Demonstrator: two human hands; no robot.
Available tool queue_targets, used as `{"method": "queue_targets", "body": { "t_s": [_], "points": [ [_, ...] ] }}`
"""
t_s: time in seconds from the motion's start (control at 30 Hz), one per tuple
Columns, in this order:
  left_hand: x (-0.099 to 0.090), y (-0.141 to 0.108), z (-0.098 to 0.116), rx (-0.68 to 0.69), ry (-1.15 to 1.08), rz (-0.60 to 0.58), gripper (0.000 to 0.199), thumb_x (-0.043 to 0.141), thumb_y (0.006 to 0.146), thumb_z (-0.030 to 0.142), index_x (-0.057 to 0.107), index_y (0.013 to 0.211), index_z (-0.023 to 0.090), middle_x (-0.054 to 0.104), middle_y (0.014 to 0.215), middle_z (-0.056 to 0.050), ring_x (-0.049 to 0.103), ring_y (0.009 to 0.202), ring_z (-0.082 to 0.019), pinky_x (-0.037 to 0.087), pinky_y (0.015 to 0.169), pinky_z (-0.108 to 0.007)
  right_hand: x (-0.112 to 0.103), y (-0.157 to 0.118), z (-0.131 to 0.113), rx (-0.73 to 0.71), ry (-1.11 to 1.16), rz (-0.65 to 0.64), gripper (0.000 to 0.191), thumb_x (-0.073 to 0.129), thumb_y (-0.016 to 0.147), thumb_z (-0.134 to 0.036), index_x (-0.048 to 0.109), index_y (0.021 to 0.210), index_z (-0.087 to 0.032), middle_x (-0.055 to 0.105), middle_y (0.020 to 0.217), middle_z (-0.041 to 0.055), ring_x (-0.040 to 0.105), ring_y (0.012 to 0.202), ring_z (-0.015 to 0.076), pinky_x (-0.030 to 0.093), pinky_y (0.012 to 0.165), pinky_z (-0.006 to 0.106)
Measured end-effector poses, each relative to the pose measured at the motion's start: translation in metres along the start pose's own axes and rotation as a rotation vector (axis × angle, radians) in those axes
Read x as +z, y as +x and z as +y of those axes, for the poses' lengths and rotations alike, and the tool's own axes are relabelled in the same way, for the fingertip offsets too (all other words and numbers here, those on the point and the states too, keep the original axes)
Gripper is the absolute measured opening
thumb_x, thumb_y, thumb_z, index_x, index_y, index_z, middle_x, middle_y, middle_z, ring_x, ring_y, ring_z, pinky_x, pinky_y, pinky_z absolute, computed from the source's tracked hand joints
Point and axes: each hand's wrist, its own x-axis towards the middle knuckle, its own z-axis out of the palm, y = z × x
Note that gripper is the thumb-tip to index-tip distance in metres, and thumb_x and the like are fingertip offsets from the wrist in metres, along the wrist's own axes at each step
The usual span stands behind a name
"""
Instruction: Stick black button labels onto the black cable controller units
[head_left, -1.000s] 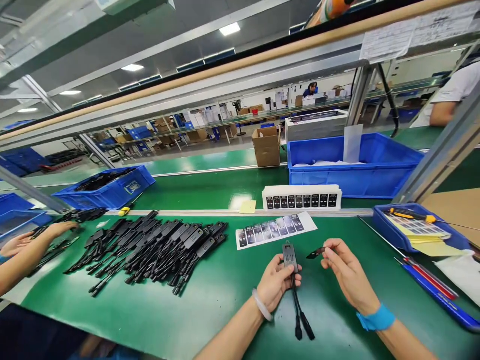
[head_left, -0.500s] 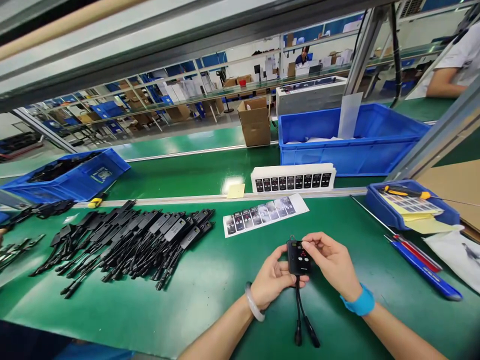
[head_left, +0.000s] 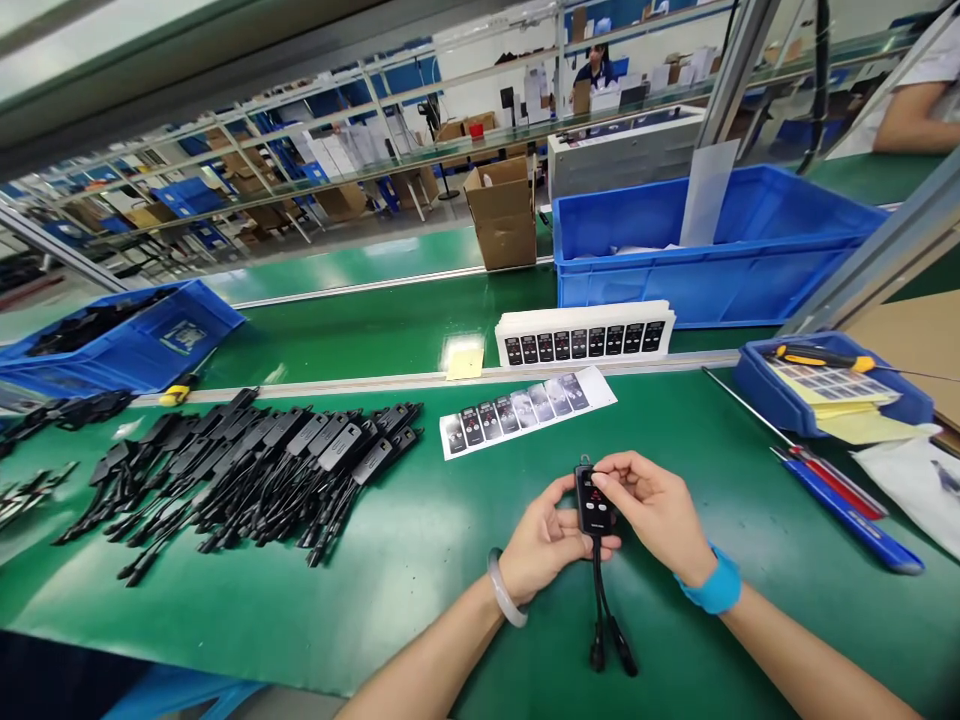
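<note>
A small black controller (head_left: 595, 515), with a button-printed label on its face and two short cables hanging down, is held over the green bench. My left hand (head_left: 546, 545) has its fingers and thumb closed around the controller's left side and lower end. From the right, my right hand (head_left: 660, 515) presses its thumb on the upper part of the label, its other fingers curled by the edge. What lies under that thumb is hidden. Beyond the hands lies a partly used label sheet (head_left: 598, 385). A pile of similar black controllers (head_left: 270, 460) with cables spreads to the left.
A stack of label sheets (head_left: 585, 335) leans at the bench's back rail, beside a yellow note (head_left: 465, 363). Blue bins stand at back left (head_left: 176, 335) and back right (head_left: 637, 285). On the right are a small blue tray (head_left: 776, 390), a screwdriver (head_left: 802, 455) and a blue-handled tool (head_left: 855, 520).
My right thumb has slid slightly left and up over the top of the label, covering the small display print. The view has tipped slightly downward. My left hand keeps its hold.
</note>
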Motion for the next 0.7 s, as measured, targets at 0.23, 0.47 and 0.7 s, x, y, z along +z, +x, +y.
{"method": "queue_targets", "body": {
  "t_s": [0.23,0.47,0.7],
  "points": [
    [-0.0007,0.0,-0.0028,0.011,0.0,-0.017,0.062,0.076,0.072,0.023,0.042,0.124,0.016,0.072,0.086,-0.01,0.07,0.085,-0.026,0.054,0.077,-0.037,0.0007,-0.001,0.0043,0.007,0.007,-0.01,0.024,0.066,0.078,-0.044,0.064,0.082,-0.02,0.06,0.067,0.0023,0.056,0.057,0.0149,0.05,0.046,0.025],
    [-0.0006,0.0001,-0.0053,0.025,0.006,-0.015,0.06,0.075,0.073,0.023,0.042,0.123,0.019,0.073,0.084,-0.007,0.071,0.084,-0.025,0.054,0.075,-0.033,0.0009,-0.0015,0.0074,0.0,-0.041,0.017,0.026,0.067,0.077,-0.044,0.065,0.081,-0.019,0.059,0.063,0.0008,0.055,0.056,0.0147,0.049,0.049,0.025],
    [0.0014,-0.0001,-0.0066,0.038,0.059,0.006,0.063,0.076,0.072,0.028,0.041,0.123,0.018,0.072,0.081,-0.006,0.071,0.082,-0.023,0.055,0.075,-0.032,0.001,-0.0016,0.0062,0.005,-0.072,0.025,0.025,0.066,0.077,-0.044,0.065,0.078,-0.019,0.058,0.061,0.0006,0.054,0.055,0.0146,0.048,0.05,0.026]
  ]
}}
